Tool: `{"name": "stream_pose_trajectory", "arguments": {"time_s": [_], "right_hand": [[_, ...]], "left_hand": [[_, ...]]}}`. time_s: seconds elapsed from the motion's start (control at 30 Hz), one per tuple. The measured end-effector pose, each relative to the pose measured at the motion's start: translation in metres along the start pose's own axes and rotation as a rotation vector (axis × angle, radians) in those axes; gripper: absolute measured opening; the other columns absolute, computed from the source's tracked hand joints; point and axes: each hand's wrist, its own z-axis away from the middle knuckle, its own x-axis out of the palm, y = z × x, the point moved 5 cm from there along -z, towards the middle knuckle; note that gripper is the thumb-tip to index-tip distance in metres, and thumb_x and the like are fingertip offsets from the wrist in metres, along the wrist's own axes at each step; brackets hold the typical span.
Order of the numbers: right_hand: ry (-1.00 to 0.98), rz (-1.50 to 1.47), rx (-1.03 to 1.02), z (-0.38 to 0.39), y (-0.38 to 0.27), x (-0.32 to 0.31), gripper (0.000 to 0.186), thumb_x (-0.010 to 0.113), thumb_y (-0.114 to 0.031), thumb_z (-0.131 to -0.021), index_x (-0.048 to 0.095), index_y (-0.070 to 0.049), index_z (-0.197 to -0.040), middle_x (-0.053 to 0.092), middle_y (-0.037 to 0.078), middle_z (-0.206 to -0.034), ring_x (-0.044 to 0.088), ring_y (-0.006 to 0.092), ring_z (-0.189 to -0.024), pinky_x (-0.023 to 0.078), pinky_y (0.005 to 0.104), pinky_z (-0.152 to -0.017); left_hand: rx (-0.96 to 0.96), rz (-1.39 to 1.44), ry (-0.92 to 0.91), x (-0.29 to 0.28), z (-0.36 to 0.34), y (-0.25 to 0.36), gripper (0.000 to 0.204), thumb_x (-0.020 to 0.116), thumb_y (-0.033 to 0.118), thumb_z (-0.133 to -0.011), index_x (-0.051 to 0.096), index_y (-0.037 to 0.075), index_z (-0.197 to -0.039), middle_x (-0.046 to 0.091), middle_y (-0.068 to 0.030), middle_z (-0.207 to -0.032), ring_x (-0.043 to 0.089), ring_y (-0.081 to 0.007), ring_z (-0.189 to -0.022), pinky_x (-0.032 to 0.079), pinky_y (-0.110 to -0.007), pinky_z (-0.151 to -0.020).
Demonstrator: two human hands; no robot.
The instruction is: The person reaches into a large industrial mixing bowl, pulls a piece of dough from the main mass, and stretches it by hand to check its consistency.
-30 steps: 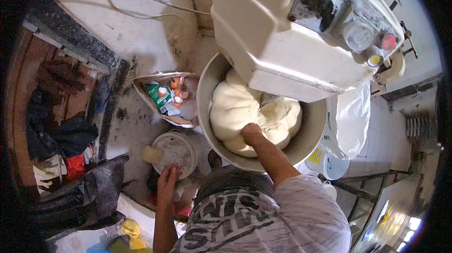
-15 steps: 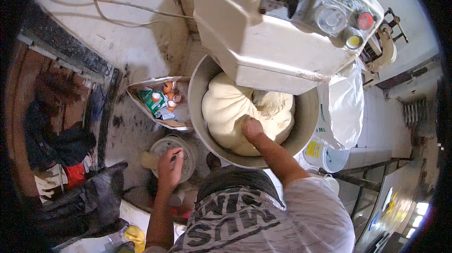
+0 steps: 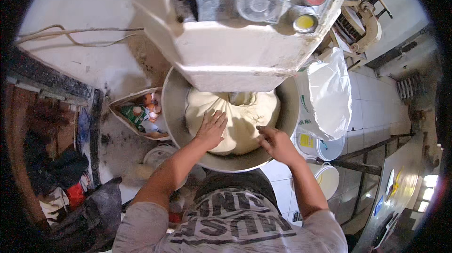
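Your left hand (image 3: 212, 129) is resting spread on the dough (image 3: 242, 133); your right hand (image 3: 278, 144) is hanging half-curled over it, grip unclear.

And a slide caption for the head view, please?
Left hand spread on dough in a mixer bowl, right hand alongside.

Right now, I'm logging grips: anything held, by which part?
Left hand lies spread on pale, rounded dough, gripping nothing; whether the right hand pinches its edge is unclear.

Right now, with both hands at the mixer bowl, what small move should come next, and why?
Perhaps press the left hand down into the dough: it lies open on the creased surface, while the right hand is bent at the near right edge.
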Motion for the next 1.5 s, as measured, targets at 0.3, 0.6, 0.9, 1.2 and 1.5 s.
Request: {"name": "stream_pose_trajectory", "arguments": {"time_s": [0.3, 0.6, 0.9, 1.2, 1.5], "right_hand": [[0.144, -0.120, 0.052, 0.039, 0.002, -0.027, 0.034, 0.062, -0.019, -0.079, 0.056, 0.003, -0.105, 0.057, 0.022, -0.105, 0.057, 0.0383, -0.091, 0.047, 0.0392, -0.080], [-0.238, 0.068, -0.031, -0.055, -0.001, 0.039, 0.051, 0.053, -0.027, -0.085, 0.041, 0.003, -0.125, 0.040, 0.024, -0.130, 0.044, 0.0373, -0.115, 0.038, 0.0404, -0.094], [-0.567, 0.823, 0.137, -0.112, 0.025, 0.173, 0.098, 0.046, -0.070, -0.072, 0.011, -0.012, -0.142, 0.000, 0.011, -0.149, -0.002, 0.0423, -0.134, 0.000, 0.0706, -0.095], [-0.944, 0.832, 0.016, -0.082, -0.019, 0.116, 0.062, 0.052, -0.043, -0.081, 0.043, -0.006, -0.129, 0.034, 0.017, -0.138, 0.055, 0.0294, -0.107, 0.043, 0.0485, -0.086], [-0.264, 0.662, 0.070, -0.156, 0.031, 0.164, 0.071, 0.043, -0.018, -0.082, 0.007, 0.008, -0.137, 0.021, 0.032, -0.138, 0.062, 0.0298, -0.094, 0.049, 0.0399, -0.077]], "left_hand": [[-0.276, 0.002, -0.567, 0.067, -0.045, 0.024, 0.084, 0.038, 0.064, -0.080, 0.014, 0.013, -0.142, 0.007, -0.0011, -0.149, 0.007, -0.0271, -0.136, 0.008, -0.067, -0.100], [-0.071, 0.288, -0.428, 0.023, 0.008, 0.069, 0.069, 0.047, 0.052, -0.082, 0.039, 0.003, -0.131, 0.030, -0.0159, -0.140, 0.031, -0.0372, -0.126, 0.032, -0.047, -0.100], [-0.453, 1.142, 0.249, -0.099, 0.165, 0.008, 0.044, 0.051, 0.029, -0.090, 0.047, 0.000, -0.122, 0.051, -0.0168, -0.122, 0.048, -0.0266, -0.114, 0.036, -0.035, -0.096], [-1.100, 1.557, 0.377, -0.001, 0.288, -0.004, 0.040, 0.048, 0.030, -0.092, 0.050, 0.002, -0.120, 0.055, -0.0113, -0.116, 0.052, -0.0213, -0.107, 0.039, -0.033, -0.091], [-1.047, 1.467, 0.402, -0.020, 0.272, -0.005, 0.040, 0.046, 0.032, -0.093, 0.051, 0.002, -0.118, 0.058, -0.0102, -0.111, 0.053, -0.0195, -0.104, 0.039, -0.033, -0.090]]}}
